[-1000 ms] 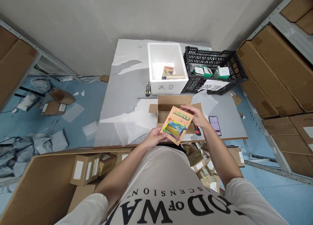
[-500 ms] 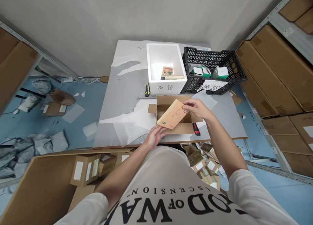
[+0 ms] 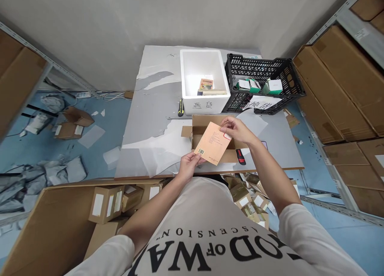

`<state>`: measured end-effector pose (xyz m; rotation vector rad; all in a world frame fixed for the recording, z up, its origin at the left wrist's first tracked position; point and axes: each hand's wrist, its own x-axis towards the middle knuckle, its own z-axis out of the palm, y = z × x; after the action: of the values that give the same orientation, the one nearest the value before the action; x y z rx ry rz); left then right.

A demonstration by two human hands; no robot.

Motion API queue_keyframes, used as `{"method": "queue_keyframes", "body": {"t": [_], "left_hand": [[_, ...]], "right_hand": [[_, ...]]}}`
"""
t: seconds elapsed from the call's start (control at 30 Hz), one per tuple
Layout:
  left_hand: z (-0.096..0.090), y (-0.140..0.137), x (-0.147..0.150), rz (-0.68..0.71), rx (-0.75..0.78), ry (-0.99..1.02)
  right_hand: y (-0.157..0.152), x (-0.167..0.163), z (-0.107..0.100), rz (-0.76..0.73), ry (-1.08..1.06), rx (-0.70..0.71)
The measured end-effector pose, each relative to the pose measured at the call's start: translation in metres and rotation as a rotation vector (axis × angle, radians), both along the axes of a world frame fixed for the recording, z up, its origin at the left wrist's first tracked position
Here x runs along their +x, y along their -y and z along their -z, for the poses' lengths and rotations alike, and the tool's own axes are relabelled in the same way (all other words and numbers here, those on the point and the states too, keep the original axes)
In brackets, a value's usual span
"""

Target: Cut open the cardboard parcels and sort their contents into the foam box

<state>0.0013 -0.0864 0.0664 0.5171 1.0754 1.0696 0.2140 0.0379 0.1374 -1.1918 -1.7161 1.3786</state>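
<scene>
An orange book [image 3: 213, 145] with a barcode and small print is held between my two hands, tilted over an open cardboard box [image 3: 204, 120]. My left hand [image 3: 189, 164] pinches its lower left corner near the barcode. The fingers of my right hand [image 3: 235, 129] are closed on its upper right edge, beside a small red-and-white label. Part of the box's inside is hidden behind the book. A red-and-black box cutter [image 3: 240, 157] lies at the box's right, below my right forearm.
Behind the box stand a white foam box [image 3: 207, 106] with books in it and a black crate [image 3: 264, 96] holding green-and-white cartons. A yellow-and-black cutter [image 3: 181, 107] lies left of the foam box. Large cartons [image 3: 72, 220] with parcels sit below the table's front edge.
The book has been turned so its printed cover faces me more fully. My left hand has shifted its hold onto the corner by the barcode; my right hand has moved slightly left.
</scene>
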Motion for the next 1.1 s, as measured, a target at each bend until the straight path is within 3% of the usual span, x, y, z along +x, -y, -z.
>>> {"method": "queue_keyframes", "body": {"t": [0.1, 0.33, 0.47, 0.63, 0.8, 1.1], "left_hand": [[0.000, -0.001, -0.001, -0.003, -0.027, 0.006], [-0.001, -0.002, -0.002, -0.053, -0.022, 0.082], [-0.002, 0.000, -0.001, -0.041, 0.013, 0.115], [-0.002, 0.002, 0.003, 0.043, 0.013, 0.136], [-0.002, -0.001, 0.011, 0.183, 0.046, 0.037], [0.002, 0.005, 0.015, 0.209, 0.085, -0.022]], "right_hand": [[0.000, 0.004, -0.004, -0.067, 0.039, 0.046], [-0.001, 0.018, -0.002, -0.183, -0.025, -0.065], [-0.005, 0.020, -0.001, -0.193, -0.012, 0.009], [-0.012, 0.011, -0.013, -0.148, -0.021, 0.193], [-0.016, -0.006, -0.020, -0.086, 0.016, 0.080], [-0.019, -0.016, 0.005, -0.013, 0.034, -0.036]]}}
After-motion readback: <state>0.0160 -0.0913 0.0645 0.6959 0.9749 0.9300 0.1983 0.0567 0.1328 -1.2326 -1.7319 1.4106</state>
